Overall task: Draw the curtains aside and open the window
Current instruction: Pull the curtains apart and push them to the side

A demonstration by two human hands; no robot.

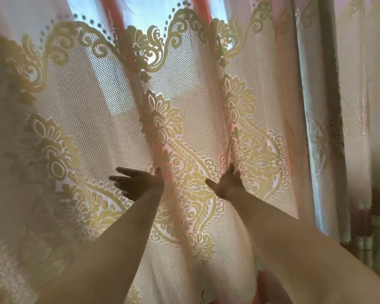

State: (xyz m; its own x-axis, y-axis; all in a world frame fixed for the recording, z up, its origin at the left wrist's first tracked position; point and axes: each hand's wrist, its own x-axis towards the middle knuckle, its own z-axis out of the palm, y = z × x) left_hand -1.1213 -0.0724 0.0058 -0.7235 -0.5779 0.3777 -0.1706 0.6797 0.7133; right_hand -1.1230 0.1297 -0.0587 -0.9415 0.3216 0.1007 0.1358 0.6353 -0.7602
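A big lace curtain (92, 119) hangs in front and fills most of the view. It is thin, with tiny holes and yellow leaf and flower shapes on it. Light shines through it. The window (154, 9) is behind it, and only a bright blue-white bit shows near the top.

The left hand (138, 183) reaches up to the curtain. Its fingers are spread wide and open. The thumb touches a fold of the lace, but the hand is not holding it.

Next comes the right hand (227, 185), also up against the curtain. Its fingers push into another fold, and the cloth hides their tips, so I cannot tell if it is gripping. The thumb sticks out to the left.

Both bare arms stretch up from the bottom.

On the far right hangs a thicker curtain (323, 132), pale with a faint pattern, bunched up to the side.
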